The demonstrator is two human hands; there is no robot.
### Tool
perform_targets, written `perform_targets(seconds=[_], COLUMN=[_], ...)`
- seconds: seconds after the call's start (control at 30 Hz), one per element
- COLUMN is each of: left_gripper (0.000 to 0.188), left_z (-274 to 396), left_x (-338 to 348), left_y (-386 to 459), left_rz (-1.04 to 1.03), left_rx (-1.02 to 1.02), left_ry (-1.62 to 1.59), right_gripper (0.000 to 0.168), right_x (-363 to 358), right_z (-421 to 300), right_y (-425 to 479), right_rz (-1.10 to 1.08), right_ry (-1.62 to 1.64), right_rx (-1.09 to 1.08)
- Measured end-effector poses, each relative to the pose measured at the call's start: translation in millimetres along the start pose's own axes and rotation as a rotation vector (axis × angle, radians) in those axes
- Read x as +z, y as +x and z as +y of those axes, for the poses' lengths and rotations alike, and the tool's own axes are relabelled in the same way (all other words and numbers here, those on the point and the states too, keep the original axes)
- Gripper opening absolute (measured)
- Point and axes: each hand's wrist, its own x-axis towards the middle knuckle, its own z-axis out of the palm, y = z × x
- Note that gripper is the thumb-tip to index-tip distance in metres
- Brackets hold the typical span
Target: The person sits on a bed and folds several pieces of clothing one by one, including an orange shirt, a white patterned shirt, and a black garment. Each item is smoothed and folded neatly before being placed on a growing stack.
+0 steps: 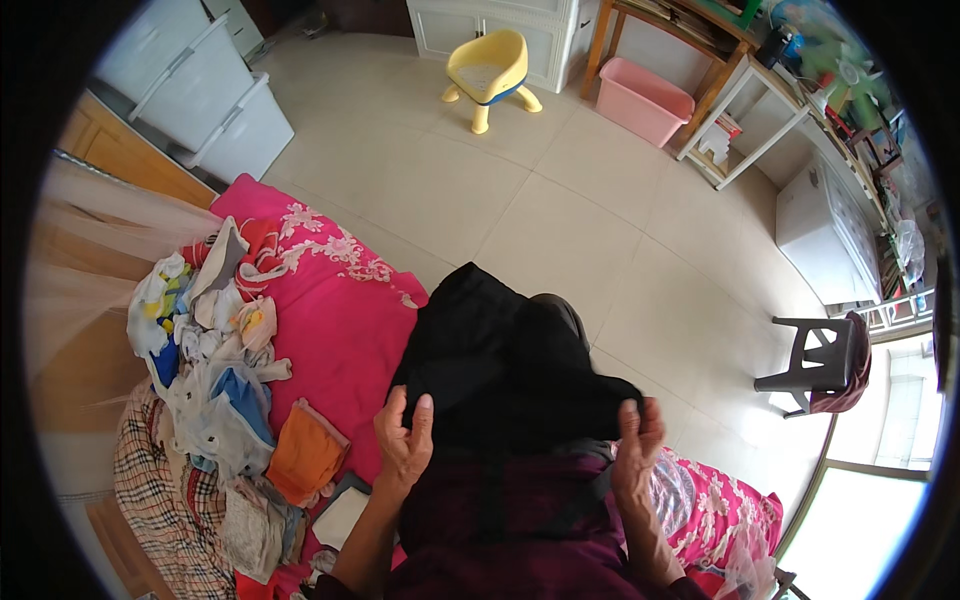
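Observation:
A black cloth garment (502,367) lies spread over the person's lap. My left hand (405,435) pinches its left edge between thumb and fingers. At its right edge, my right hand (637,442) grips the cloth in the same way. Left of the lap, a folded orange cloth (306,454) rests on the pink floral bedding (337,330). Beside it are folded light-coloured clothes (259,529) and a loose heap of mixed clothes (217,337). A white folded cloth with a dark edge (343,517) lies near my left forearm.
A yellow child's chair (487,71) stands on the tiled floor ahead. A pink plastic bin (645,101) sits under a wooden desk. Stacked storage boxes (202,90) are at the upper left. On the right stands a dark plastic stool (814,356) with maroon cloth on it.

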Motion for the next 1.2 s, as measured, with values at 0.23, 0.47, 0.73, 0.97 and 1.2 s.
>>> perform_targets(seconds=[0.23,0.47,0.73,0.97,1.2], left_gripper=[0.007,0.015,0.034,0.035,0.035], left_z=[6,13,34,70,51], left_x=[-6,-6,4,51,95], left_y=[1,-14,-10,2,7], left_rz=[0.019,-0.165,-0.357,-0.421,-0.538], left_rx=[-0.089,-0.008,0.141,0.182,-0.022], left_ry=[-0.255,0.038,0.224,0.282,0.619], right_gripper=[0.021,0.039,0.034,0.028,0.026], right_x=[-13,-6,-9,-14,3], right_z=[-22,-7,-16,-6,-11], right_y=[3,-29,-23,-23,-22], right_rz=[-0.329,-0.886,-0.779,-0.855,-0.952], right_ry=[-0.877,-1.109,-0.995,-0.938,-0.872], right_rx=[-0.494,-0.526,-0.569,-0.791,-0.796])
